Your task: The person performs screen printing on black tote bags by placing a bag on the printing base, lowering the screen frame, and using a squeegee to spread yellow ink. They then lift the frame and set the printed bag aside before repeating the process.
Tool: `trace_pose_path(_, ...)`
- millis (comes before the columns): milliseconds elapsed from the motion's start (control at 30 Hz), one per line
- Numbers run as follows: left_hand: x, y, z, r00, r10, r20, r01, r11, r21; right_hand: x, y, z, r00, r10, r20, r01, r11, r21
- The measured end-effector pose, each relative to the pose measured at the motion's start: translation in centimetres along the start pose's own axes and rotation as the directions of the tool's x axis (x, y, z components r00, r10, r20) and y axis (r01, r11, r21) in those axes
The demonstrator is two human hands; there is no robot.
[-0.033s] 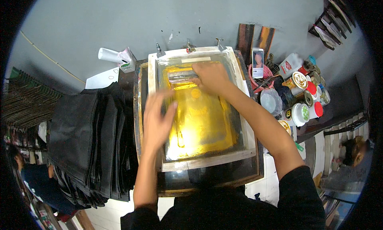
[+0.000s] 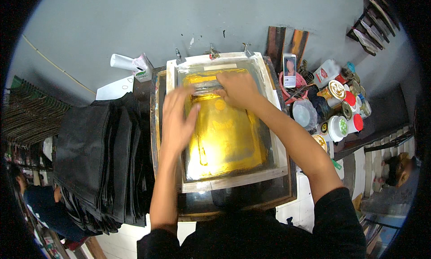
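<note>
Squeegee, flat and greyish, lies across the upper part of the yellow-inked mesh, inside the white frame. The right hand is closed around its right end; the left hand, blurred, is spread by its left end, thumb apart from the fingers — whether it touches cannot be told. The squeegee looks stiff and fairly light, likely slippery where inked; both ends seem the best hold. The mesh looks taut and easily torn, better left unpressed by fingertips.

Counted: one squeegee, one frame, three clips along its far side, two boards against the wall, one phone — plus black sheets too layered to count.
</note>
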State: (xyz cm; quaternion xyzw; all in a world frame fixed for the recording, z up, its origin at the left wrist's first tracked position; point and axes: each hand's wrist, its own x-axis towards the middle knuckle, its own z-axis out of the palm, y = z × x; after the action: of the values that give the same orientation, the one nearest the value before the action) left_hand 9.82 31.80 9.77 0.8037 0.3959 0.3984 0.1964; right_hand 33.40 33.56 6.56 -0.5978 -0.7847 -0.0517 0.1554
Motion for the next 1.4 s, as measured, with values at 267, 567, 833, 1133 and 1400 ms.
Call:
trace_pose_path(267,0.1,-2.1,1.0,0.965,-0.026,0.262,-0.007,0.992,0.126,-4.9,-3.1,-1.4,0.997,0.016,0.077,-0.016,1.000,0.011)
trace_pose_path(567,-10.9,3.6,-3.1,0.928,-0.049,0.370,0.005,0.993,0.118,-15.1,-10.6,-4.1,0.990,-0.020,0.142,0.010,0.997,0.074)
trace_pose_path(833,-20.3,2.0,-3.6,0.953,-0.129,0.274,0.000,0.905,0.426,-20.4,-12.5,-4.2,0.989,-0.137,-0.057,0.137,0.991,-0.009)
trace_pose_path(1133,-16.8,2.8,-7.9,0.955,0.247,-0.165,-0.136,0.858,0.496,-17.6,-12.0,-12.4,0.899,-0.095,-0.427,0.126,0.991,0.043)
trace_pose_path(1400,-10.6,1.3,-4.4,0.880,-0.470,-0.067,0.474,0.861,0.183,-4.6,-7.3,-23.0,0.804,-0.177,-0.567,0.095,0.981,-0.170)
